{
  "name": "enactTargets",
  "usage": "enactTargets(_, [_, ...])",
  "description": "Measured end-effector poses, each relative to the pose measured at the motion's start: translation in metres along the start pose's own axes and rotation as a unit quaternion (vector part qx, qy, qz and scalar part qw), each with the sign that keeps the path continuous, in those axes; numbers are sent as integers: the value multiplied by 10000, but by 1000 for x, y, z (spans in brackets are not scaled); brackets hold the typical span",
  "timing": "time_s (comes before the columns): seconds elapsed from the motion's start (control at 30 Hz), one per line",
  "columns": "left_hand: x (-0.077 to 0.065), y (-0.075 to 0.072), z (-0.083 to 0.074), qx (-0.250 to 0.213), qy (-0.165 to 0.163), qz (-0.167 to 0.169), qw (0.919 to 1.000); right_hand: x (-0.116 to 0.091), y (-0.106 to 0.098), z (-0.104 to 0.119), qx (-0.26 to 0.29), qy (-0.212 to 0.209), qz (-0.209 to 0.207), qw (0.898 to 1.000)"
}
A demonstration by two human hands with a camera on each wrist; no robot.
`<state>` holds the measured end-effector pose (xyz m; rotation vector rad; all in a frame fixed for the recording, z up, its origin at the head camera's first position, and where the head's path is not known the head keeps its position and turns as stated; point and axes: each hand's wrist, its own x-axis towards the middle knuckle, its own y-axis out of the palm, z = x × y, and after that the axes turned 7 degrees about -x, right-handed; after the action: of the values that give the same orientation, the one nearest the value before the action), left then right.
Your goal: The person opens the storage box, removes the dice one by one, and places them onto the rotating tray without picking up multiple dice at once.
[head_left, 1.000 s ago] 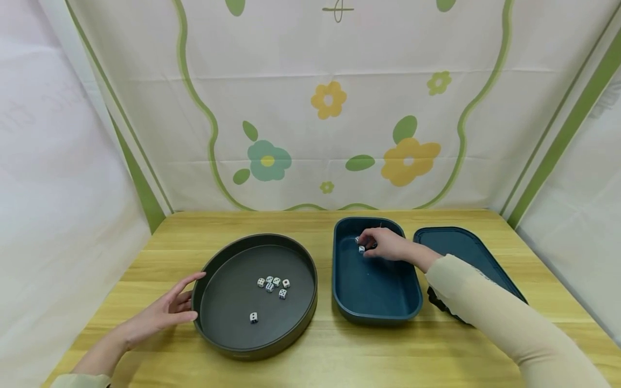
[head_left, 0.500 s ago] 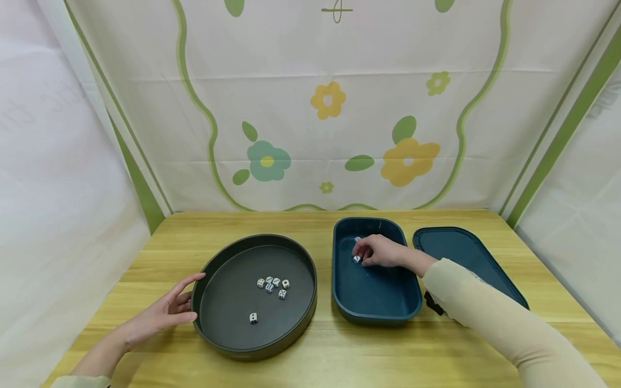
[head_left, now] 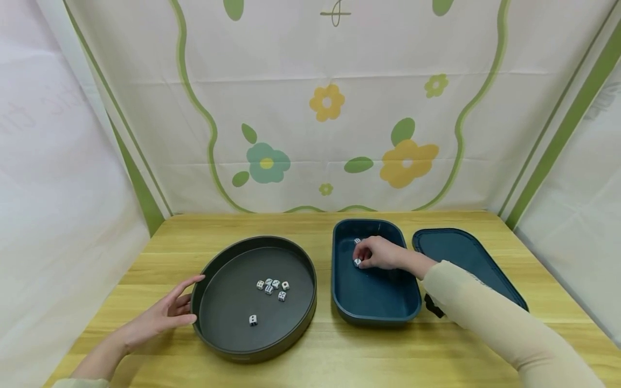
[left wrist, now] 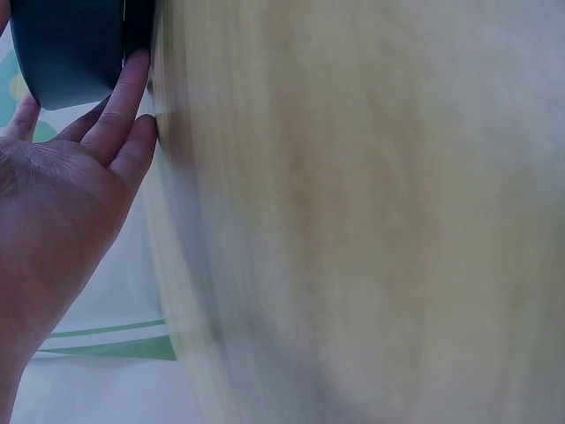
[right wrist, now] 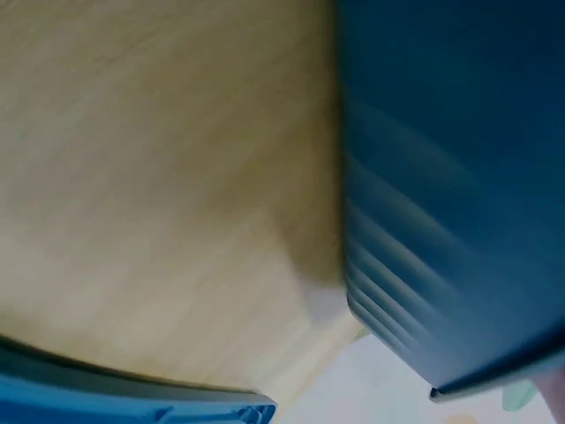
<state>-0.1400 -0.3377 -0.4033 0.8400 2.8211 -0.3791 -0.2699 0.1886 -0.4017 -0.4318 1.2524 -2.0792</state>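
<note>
In the head view my right hand (head_left: pixel 379 253) reaches down into the deep blue rectangular box (head_left: pixel 375 304). Its thumb and fingertips pinch a white die (head_left: pixel 357 262) close over the box floor. A second die (head_left: pixel 357 241) lies behind the fingers, near the far end. To the left stands a round dark pan (head_left: pixel 228 323) with several dice (head_left: pixel 269 289) grouped in its middle and a lone die (head_left: pixel 253 320) nearer the front. My left hand (head_left: pixel 162 317) rests with extended fingers against the pan's left side; the left wrist view shows its fingers (left wrist: pixel 124 106) along the outer wall.
A blue lid (head_left: pixel 456 250) lies right of the box, partly under the right forearm. Something black (head_left: pixel 433 306) shows beside the box below the sleeve. The wooden table (head_left: pixel 339 350) ends at a flowered cloth wall (head_left: pixel 291 108), with white cloth on both sides.
My right hand has moved slightly left and toward the front of the box, and a die has moved with its fingertips. The left hand and the pan stay in place.
</note>
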Motion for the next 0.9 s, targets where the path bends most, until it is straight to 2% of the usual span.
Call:
enactTargets(0.13, [-1,0,1,10,-61,-58,10000,-1,-7,6,79,33,-35,10000])
enactTargets(0.33, [-3,0,1,29,27,-22,10000,-1,-23,24,181,-16,-124,9998])
enactTargets(0.63, [-1,1,-2,20,129,-20,9999,7,-37,49,279,-330,-210,9988])
enactTargets(0.9, [-2,3,-4,59,148,-96,9998,23,-41,72,479,-723,-28,9962])
